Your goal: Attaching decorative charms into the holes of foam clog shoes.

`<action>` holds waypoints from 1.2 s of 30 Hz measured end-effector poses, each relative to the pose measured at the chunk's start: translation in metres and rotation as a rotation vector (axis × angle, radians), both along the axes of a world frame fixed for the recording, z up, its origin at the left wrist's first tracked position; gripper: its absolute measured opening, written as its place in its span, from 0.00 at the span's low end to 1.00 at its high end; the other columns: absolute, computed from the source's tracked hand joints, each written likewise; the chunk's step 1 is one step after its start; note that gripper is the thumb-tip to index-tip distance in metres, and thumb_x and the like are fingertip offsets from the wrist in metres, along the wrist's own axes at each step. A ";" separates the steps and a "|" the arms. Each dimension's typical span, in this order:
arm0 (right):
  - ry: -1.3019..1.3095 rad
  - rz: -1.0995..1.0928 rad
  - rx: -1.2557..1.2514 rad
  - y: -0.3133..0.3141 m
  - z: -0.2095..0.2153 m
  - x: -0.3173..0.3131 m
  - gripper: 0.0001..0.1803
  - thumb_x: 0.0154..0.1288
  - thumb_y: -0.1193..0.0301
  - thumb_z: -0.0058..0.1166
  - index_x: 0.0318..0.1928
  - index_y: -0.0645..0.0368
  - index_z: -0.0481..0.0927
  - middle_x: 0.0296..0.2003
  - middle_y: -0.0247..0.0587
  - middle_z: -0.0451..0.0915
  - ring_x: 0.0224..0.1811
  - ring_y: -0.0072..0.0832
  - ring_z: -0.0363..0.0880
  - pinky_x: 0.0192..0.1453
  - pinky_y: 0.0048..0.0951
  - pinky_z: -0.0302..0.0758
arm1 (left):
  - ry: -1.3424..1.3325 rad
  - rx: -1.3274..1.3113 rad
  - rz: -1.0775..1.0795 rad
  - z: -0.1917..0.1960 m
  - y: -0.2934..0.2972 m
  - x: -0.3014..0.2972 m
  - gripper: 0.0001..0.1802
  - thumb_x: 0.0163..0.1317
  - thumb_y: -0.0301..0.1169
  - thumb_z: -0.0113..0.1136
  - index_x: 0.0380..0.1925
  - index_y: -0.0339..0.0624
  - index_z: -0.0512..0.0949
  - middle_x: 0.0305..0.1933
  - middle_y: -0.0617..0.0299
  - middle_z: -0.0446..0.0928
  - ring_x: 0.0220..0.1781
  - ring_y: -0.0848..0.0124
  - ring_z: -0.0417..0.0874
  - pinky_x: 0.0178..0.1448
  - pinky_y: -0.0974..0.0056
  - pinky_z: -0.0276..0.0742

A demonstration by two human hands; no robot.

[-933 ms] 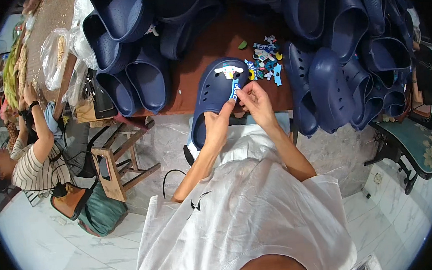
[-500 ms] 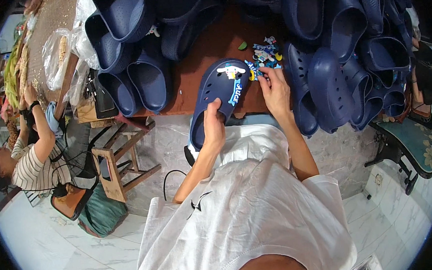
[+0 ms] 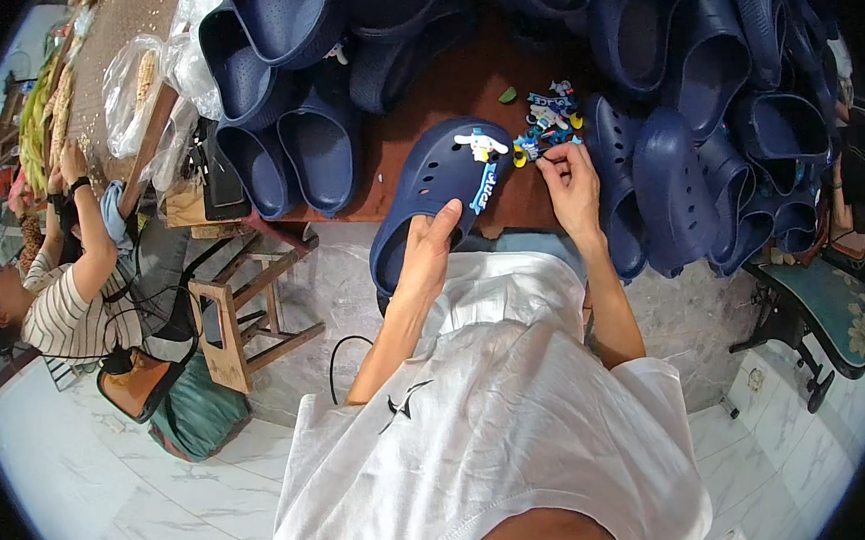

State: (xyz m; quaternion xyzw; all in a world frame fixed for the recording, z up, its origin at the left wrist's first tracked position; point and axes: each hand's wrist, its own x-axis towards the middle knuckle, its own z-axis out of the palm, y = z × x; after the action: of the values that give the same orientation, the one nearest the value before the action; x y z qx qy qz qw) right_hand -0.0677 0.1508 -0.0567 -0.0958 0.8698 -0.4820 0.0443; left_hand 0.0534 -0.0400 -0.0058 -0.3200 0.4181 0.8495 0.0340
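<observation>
clock directions from the held clog. navy clog (image 3: 426,175) is over the near edge of the counter (image 3: 485,84), toe at 1 o'clock, heel opening at 7.

left hand (image 3: 429,245): grip pinching the clog at the opening, thumb on the upper, other fingers inside. white character charm (image 3: 487,146) sits near the toe, blue banner charm (image 3: 486,188) just below it on the right side of the upper.

right hand (image 3: 573,190): at 3 o'clock, at the lower edge of the charm pile (image 3: 548,116). thumb and index drawn close together; can't tell if the grip has a charm between them. pile is at 2 o'clock, multicolored, overlapping. green charm (image 3: 508,95) lies apart at its upper left.

other navy clogs: two side by side (image 3: 320,162) at 9-10, heap (image 3: 673,188) at 3, more (image 3: 413,66) at 12. wooden stool (image 3: 224,335) at 8. co-worker in striped shirt (image 3: 74,305) between 8 and 9, hands on corn (image 3: 60,100).
</observation>
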 end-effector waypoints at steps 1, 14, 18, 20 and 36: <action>0.004 0.011 0.014 0.001 0.001 0.000 0.08 0.63 0.73 0.61 0.40 0.61 0.77 0.36 0.39 0.76 0.27 0.27 0.77 0.34 0.29 0.74 | 0.043 -0.011 0.059 0.005 0.001 -0.002 0.30 0.67 0.33 0.60 0.64 0.28 0.62 0.62 0.53 0.72 0.64 0.67 0.72 0.70 0.61 0.63; -0.386 0.017 -0.387 0.004 0.015 -0.002 0.06 0.66 0.75 0.61 0.41 0.60 0.77 0.33 0.29 0.79 0.34 0.14 0.76 0.36 0.18 0.74 | 0.046 -0.104 0.067 0.013 0.007 -0.002 0.32 0.65 0.28 0.62 0.66 0.31 0.62 0.66 0.51 0.69 0.67 0.66 0.69 0.71 0.62 0.61; -0.464 0.104 -0.506 -0.014 0.044 0.010 0.07 0.65 0.76 0.61 0.41 0.60 0.77 0.33 0.30 0.79 0.36 0.14 0.77 0.37 0.17 0.74 | 0.114 -0.173 0.070 0.009 0.014 -0.002 0.25 0.65 0.25 0.61 0.60 0.31 0.68 0.60 0.55 0.75 0.60 0.69 0.74 0.67 0.64 0.66; -0.484 0.204 -0.540 -0.027 0.049 0.015 0.07 0.65 0.75 0.61 0.41 0.60 0.77 0.33 0.30 0.80 0.35 0.14 0.77 0.38 0.17 0.74 | 0.079 -0.180 0.056 0.009 0.015 -0.004 0.23 0.67 0.21 0.55 0.62 0.30 0.67 0.60 0.54 0.73 0.62 0.69 0.73 0.67 0.65 0.65; -0.203 0.323 -0.295 -0.068 0.076 0.017 0.08 0.64 0.77 0.60 0.43 0.63 0.84 0.38 0.39 0.82 0.37 0.25 0.84 0.41 0.24 0.81 | 0.165 -0.255 0.049 0.017 0.026 -0.006 0.14 0.65 0.17 0.52 0.51 0.31 0.73 0.43 0.58 0.81 0.39 0.74 0.83 0.44 0.70 0.80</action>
State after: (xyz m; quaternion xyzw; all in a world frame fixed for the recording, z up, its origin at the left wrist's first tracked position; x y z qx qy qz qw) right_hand -0.0505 0.0830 0.0195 -0.1899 0.7545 -0.5976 0.1937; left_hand 0.0472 -0.0142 0.0111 -0.2610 0.5160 0.8135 -0.0623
